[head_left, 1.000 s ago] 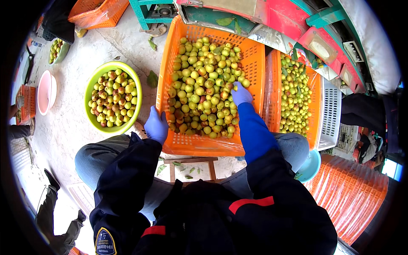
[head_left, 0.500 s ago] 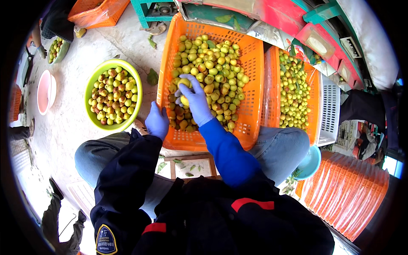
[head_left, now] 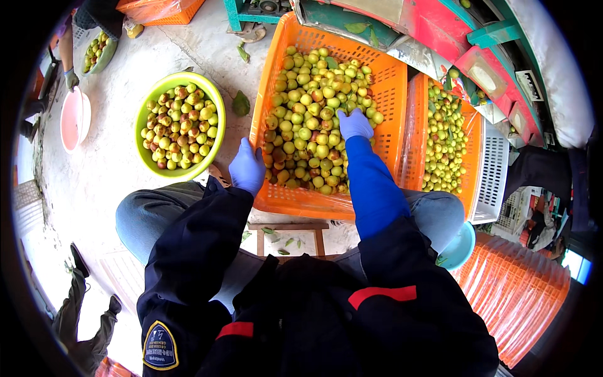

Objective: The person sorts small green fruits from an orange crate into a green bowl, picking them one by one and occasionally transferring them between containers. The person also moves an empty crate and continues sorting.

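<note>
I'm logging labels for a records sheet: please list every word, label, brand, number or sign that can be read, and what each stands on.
Nothing can be read reliably.
Dark badge with a yellow border, on the left sleeve: lettering too small and blurred to read.
Orange crate and green bowl: no lettering I can make out.

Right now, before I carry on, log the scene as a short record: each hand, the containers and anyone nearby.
Left hand: blue-gloved, at the left edge of the perforated orange crate; grip unclear
Right hand: blue-gloved, among the yellow-green jujubes in that crate; any held fruit is hidden
Left of crate: lime-green basin with brown-blotched jujubes
Right of crate: second orange crate, also with jujubes; white crate beyond
Co-worker: hand at the pink basin
Lower right: light-blue basin, plastic-wrapped orange crates
</note>
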Action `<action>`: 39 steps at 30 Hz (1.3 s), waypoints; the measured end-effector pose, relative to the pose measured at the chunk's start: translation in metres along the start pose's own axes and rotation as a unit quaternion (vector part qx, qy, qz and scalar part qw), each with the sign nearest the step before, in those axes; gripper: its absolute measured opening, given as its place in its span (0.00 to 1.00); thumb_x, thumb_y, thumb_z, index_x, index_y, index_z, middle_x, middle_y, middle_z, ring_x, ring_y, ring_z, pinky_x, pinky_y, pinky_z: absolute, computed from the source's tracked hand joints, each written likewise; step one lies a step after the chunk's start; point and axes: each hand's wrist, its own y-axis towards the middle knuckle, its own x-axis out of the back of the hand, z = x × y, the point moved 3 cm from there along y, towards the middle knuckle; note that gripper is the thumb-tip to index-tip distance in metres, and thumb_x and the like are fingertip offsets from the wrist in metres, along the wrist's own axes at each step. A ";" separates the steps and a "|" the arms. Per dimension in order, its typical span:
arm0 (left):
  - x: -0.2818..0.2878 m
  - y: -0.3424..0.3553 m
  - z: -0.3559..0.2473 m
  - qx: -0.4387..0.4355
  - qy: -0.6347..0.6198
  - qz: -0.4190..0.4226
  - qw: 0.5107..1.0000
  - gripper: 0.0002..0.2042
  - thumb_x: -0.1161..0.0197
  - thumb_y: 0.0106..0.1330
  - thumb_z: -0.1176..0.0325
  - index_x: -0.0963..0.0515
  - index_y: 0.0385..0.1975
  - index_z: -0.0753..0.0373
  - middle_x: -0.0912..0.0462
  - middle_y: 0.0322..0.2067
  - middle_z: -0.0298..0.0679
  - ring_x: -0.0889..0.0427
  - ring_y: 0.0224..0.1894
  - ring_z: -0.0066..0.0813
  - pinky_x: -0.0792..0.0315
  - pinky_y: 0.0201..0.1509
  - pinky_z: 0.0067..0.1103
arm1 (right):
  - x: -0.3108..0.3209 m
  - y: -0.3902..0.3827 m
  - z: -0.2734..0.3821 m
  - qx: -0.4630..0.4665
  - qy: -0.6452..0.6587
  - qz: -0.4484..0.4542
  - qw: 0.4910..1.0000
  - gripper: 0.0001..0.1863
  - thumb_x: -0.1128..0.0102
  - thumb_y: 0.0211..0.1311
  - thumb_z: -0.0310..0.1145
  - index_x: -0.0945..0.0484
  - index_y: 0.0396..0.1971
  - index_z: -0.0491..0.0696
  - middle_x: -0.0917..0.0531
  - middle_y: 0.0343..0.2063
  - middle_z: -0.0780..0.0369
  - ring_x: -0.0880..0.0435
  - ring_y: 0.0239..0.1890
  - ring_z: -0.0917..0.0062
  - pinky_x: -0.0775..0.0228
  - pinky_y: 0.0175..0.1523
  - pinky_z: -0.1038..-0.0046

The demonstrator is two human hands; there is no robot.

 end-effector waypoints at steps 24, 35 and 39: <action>0.004 0.003 -0.007 -0.015 0.069 0.025 0.997 0.22 0.45 0.56 0.67 0.41 0.50 0.62 0.29 0.44 0.53 0.27 0.42 0.50 0.33 0.41 0.40 | 0.104 -0.023 -0.029 0.104 0.377 0.182 0.902 0.14 0.46 0.57 0.41 0.25 0.21 0.45 0.24 0.15 0.66 0.23 0.21 0.84 0.32 0.29 0.82; -0.069 0.046 -0.039 -0.377 0.452 0.023 0.808 0.13 0.49 0.54 0.70 0.31 0.41 0.62 0.29 0.42 0.46 0.28 0.42 0.39 0.35 0.48 0.31 | 0.251 -0.189 -0.323 0.084 0.347 -0.118 0.927 0.15 0.51 0.64 0.36 0.29 0.17 0.47 0.29 0.13 0.69 0.32 0.17 0.88 0.41 0.25 0.85; -0.082 0.058 -0.044 -0.383 0.469 0.003 0.796 0.08 0.48 0.53 0.70 0.30 0.34 0.59 0.30 0.33 0.41 0.27 0.33 0.33 0.34 0.35 0.27 | 0.190 -0.281 -0.440 -0.144 0.222 0.020 0.964 0.15 0.46 0.59 0.39 0.24 0.20 0.43 0.24 0.12 0.65 0.26 0.17 0.84 0.37 0.25 0.80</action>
